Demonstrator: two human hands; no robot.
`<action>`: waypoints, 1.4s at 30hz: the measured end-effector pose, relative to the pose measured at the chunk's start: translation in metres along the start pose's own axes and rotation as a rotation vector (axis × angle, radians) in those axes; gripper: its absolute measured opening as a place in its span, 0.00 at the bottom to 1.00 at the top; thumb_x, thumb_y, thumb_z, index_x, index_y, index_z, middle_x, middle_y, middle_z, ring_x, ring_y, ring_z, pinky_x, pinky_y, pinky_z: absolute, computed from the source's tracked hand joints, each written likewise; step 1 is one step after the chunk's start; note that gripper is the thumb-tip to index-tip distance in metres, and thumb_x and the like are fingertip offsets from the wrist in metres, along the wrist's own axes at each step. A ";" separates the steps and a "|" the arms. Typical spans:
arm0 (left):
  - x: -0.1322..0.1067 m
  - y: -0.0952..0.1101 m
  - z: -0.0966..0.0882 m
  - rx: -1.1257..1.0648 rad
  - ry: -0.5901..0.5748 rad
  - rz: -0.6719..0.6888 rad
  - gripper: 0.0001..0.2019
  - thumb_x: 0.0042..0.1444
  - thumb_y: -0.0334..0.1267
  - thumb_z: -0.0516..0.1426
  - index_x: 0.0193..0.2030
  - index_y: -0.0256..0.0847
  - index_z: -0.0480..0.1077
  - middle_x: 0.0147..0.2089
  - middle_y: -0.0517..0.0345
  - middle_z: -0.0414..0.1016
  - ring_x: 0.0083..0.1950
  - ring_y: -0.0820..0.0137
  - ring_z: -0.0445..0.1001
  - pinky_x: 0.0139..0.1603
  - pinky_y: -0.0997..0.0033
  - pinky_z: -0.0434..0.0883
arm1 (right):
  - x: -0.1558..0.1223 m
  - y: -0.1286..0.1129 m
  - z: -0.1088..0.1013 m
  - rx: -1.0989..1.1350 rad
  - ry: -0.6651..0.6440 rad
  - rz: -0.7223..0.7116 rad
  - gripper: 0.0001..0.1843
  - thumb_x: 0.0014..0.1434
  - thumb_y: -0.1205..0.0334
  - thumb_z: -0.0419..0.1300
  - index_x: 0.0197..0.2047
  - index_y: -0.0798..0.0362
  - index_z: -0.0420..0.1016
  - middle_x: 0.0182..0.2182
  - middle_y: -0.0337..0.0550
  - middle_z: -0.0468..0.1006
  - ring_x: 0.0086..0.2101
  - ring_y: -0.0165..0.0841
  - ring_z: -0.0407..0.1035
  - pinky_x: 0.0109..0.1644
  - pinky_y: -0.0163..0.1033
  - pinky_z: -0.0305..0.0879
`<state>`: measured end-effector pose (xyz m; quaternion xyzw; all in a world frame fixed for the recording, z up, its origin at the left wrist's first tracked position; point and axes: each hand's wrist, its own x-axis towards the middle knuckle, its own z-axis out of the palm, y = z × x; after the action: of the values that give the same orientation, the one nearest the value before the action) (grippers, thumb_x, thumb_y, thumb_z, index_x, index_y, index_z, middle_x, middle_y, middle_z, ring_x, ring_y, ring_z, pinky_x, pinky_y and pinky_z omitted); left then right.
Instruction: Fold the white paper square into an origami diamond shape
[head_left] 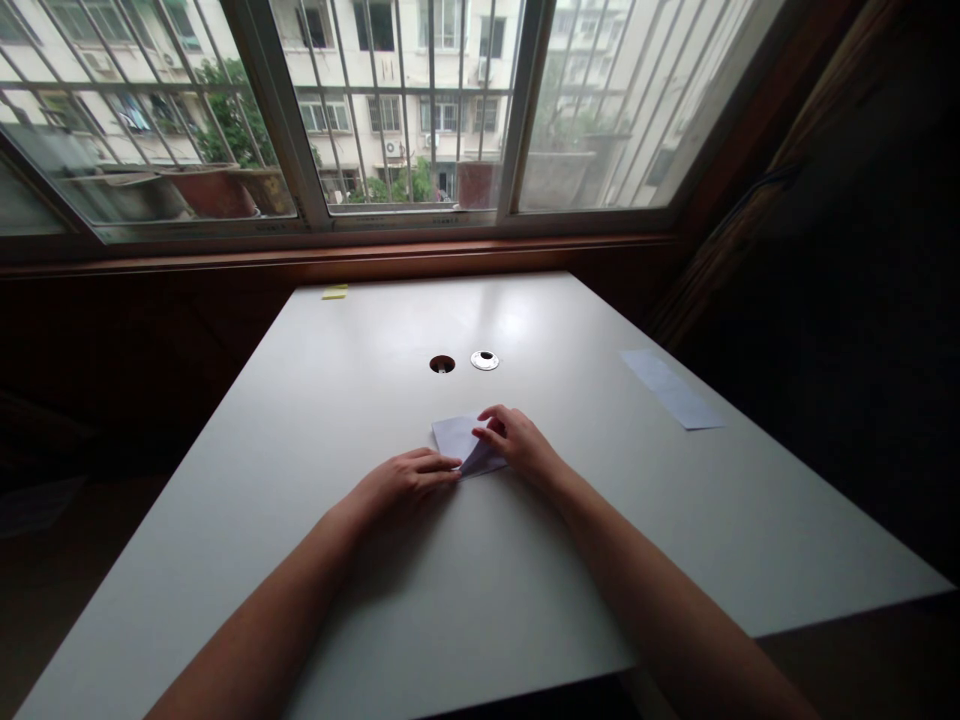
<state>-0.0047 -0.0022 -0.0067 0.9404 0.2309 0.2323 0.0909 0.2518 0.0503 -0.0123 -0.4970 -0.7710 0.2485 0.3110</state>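
Note:
A small piece of white paper [450,436] lies near the middle of the white table [360,380], with one flap lifted on its right side. My right hand [516,442] pinches that flap between thumb and fingers and holds it up at a slant. Resting on the tabletop, my left hand [416,474] has its fingers stretched out, and their tips touch the paper's lower left edge. Part of the sheet is hidden behind my right hand.
Beyond the paper are a round cable hole [442,364] and a round silver cap [484,360]. A white paper strip [671,388] lies toward the table's right edge. A yellow sticky note [334,292] sits at the far left corner. Barred windows [405,120] stand behind the table.

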 end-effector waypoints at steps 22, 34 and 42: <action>-0.008 -0.011 0.002 0.039 0.102 -0.104 0.18 0.59 0.27 0.54 0.54 0.43 0.72 0.55 0.53 0.77 0.63 0.63 0.69 0.66 0.54 0.67 | 0.000 0.003 -0.012 0.107 -0.180 -0.190 0.06 0.53 0.69 0.63 0.32 0.49 0.82 0.36 0.42 0.79 0.41 0.36 0.71 0.50 0.41 0.67; -0.004 0.004 -0.001 -0.013 -0.064 -0.064 0.22 0.58 0.31 0.54 0.61 0.43 0.68 0.62 0.52 0.71 0.65 0.64 0.66 0.66 0.58 0.67 | 0.002 0.004 -0.004 0.081 -0.068 0.051 0.08 0.57 0.56 0.63 0.35 0.50 0.78 0.32 0.42 0.77 0.42 0.37 0.68 0.48 0.41 0.64; 0.000 0.011 0.001 -0.089 -0.084 -0.017 0.23 0.58 0.30 0.55 0.61 0.44 0.68 0.60 0.54 0.73 0.65 0.65 0.67 0.68 0.59 0.65 | 0.001 -0.003 -0.004 0.064 -0.033 0.042 0.06 0.57 0.59 0.63 0.38 0.51 0.76 0.33 0.42 0.76 0.39 0.36 0.69 0.45 0.41 0.64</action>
<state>-0.0004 -0.0121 -0.0044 0.9423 0.2244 0.2022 0.1443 0.2526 0.0498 -0.0070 -0.4987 -0.7572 0.2875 0.3088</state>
